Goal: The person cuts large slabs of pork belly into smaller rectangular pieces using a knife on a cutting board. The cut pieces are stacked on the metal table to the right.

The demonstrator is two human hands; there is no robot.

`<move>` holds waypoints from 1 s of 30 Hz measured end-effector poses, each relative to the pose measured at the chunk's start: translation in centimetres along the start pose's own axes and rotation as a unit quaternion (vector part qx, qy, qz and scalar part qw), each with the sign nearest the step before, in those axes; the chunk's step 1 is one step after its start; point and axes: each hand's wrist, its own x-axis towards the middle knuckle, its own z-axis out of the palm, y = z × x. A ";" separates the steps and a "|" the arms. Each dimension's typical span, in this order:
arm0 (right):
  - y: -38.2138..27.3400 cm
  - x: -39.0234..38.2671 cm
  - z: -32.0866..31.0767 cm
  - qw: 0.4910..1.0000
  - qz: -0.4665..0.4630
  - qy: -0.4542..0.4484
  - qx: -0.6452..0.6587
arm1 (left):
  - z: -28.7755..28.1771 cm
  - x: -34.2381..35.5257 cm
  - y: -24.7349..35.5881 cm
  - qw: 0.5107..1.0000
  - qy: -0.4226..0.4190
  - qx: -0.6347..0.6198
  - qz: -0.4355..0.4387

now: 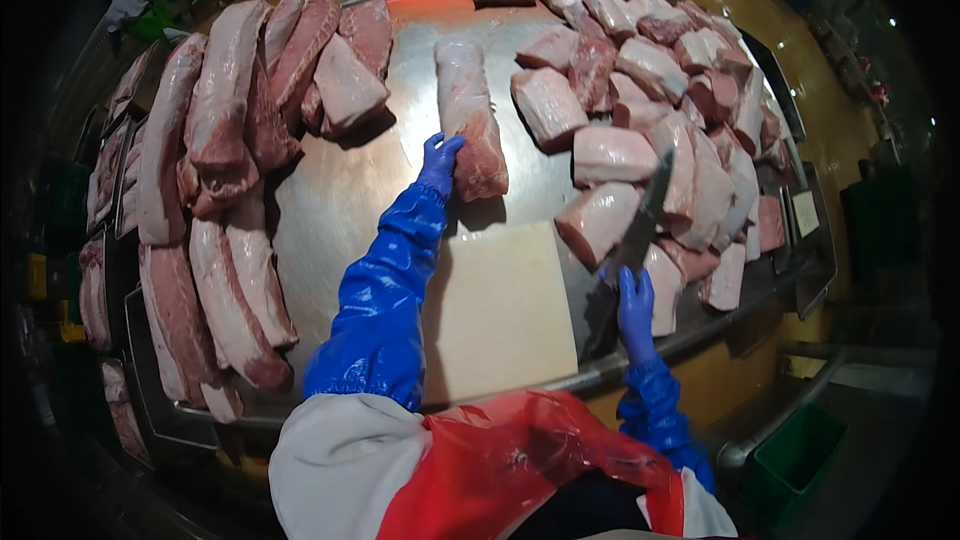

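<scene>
My left hand (pixel 440 160), in a purple glove, grips the near left side of a long pork loin (pixel 463 90) lying lengthwise at the middle of the steel table (pixel 340 200). My right hand (pixel 636 310), also gloved, is closed on the handle of a large knife (pixel 646 210), its blade angled up and away over the cut pork. Between my arms, just below the loin, lies a cream cutting board (pixel 497 310) near the front edge. Cut pork chunks (pixel 610 155) are piled on the right of the table.
Long pork slabs (pixel 160 140) fill the table's left part, with trays of more meat (pixel 95 295) beyond that edge. A green bin (pixel 795 455) stands below at the front right. A small pale block (pixel 805 215) sits at the right edge.
</scene>
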 end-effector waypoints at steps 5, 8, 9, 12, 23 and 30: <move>-1.5 -0.7 1.6 0.991 -0.093 -0.096 -0.025 | -3.2 -20.7 4.2 0.975 -0.196 0.103 0.002; -3.4 -1.7 4.0 0.975 0.059 -0.166 0.137 | -7.2 -30.8 7.3 0.882 -0.179 0.435 0.023; -3.4 -2.7 5.0 0.962 0.097 -0.187 0.174 | -9.7 -32.6 6.8 0.824 -0.149 0.546 0.036; -0.3 -4.2 7.8 0.956 0.075 -0.259 0.112 | -16.2 -33.9 0.4 0.658 -0.049 0.736 0.151; -3.7 -15.4 4.8 0.911 -0.100 -0.274 -0.293 | -24.3 -42.5 -0.9 0.743 0.025 0.654 0.140; -5.1 -14.9 14.2 0.874 -0.274 -0.201 -0.347 | -13.1 -38.3 -1.2 0.631 -0.026 0.701 0.330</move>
